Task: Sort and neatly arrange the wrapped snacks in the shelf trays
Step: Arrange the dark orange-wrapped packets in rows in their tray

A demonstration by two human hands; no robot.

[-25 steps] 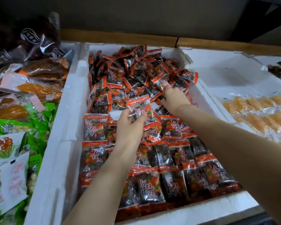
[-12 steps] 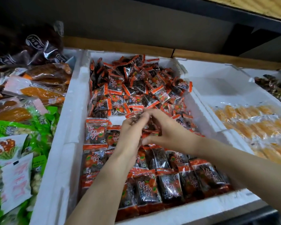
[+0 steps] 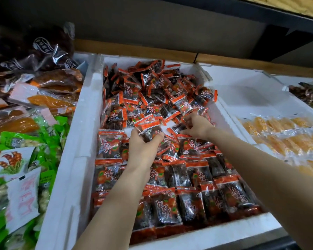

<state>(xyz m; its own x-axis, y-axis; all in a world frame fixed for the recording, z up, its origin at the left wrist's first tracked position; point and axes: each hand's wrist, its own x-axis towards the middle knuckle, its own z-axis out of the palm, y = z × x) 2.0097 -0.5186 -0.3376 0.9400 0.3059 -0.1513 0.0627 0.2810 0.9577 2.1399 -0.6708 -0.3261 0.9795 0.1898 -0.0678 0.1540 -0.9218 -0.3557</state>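
Since the earlier frame the right hand has moved right, away from the left hand, which grips a packet stack at frame centre over the white tray. The right fingers curl over a loose packet; blur hides any grip.

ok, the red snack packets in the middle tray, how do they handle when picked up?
Probably light: the left hand holds several packets at once. Likely slippery, given glossy film. Flat, so pushed ones should slide, not roll.
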